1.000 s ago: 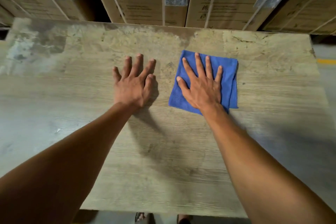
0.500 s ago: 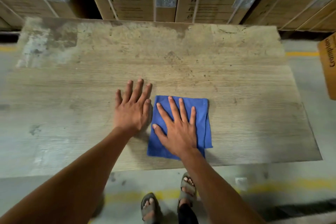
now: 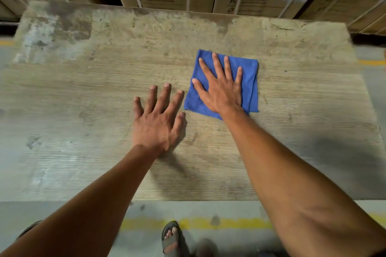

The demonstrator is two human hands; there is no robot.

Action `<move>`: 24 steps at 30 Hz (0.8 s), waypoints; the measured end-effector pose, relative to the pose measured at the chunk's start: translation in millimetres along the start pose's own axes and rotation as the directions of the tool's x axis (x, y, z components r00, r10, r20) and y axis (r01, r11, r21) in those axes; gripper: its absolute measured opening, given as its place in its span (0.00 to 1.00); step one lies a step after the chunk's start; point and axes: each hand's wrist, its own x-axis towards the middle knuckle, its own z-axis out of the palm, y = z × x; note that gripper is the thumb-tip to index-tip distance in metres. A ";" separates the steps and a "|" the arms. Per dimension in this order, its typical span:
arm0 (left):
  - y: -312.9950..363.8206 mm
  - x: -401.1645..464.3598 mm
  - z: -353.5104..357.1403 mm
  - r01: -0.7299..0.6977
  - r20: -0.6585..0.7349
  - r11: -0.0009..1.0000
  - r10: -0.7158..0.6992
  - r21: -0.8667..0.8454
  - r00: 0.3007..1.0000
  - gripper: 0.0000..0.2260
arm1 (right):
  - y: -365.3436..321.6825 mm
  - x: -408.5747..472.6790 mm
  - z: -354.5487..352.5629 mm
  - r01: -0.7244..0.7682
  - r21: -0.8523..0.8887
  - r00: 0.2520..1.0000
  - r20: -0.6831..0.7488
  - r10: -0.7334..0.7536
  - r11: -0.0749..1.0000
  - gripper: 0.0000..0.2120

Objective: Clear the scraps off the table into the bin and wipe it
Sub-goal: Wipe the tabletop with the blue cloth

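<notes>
- Step in hand: wiping. Best done, I judge, with even palm pressure and overlapping passes reaching the stained far left corner.
- Right hand (image 3: 222,92): fingers straight and spread, pressing flat on the cloth (image 3: 249,81); nothing gripped.
- Left hand (image 3: 157,120): flat, fingers spread, resting on the bare table (image 3: 83,110), just beside the cloth.
- Cloth: blue, folded to a rectangle, lying right of table centre.
- Table: worn wood grain, blotchy; no scraps or bin visible.

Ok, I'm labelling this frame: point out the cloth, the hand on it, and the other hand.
cloth (image 3: 249,81), head view, bare blue fabric right of the fingers.
right hand (image 3: 221,92), head view, back of the hand.
left hand (image 3: 155,125), head view, back of the hand.
</notes>
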 end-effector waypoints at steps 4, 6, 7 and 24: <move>0.1 0.5 -0.5 0.007 -0.002 1.000 -0.007 0.026 1.000 0.28 | -6.6 -53.5 5.5 0.022 -0.010 1.000 -0.022 -0.023 1.000 0.36; 4.4 -2.1 -2.9 0.020 -0.006 1.000 -0.019 0.016 1.000 0.28 | -9.6 -96.9 8.3 0.041 -0.023 0.998 -0.039 -0.042 0.999 0.36; 6.5 -3.9 -4.8 0.024 -0.007 1.000 -0.024 0.010 1.000 0.28 | -10.4 -121.1 9.3 0.044 -0.027 0.998 -0.043 -0.045 0.999 0.35; 28.2 -59.9 17.6 0.131 -0.036 0.991 -0.131 -0.010 0.991 0.28 | -13.8 -80.4 12.1 0.015 0.009 1.000 -0.025 -0.014 1.000 0.36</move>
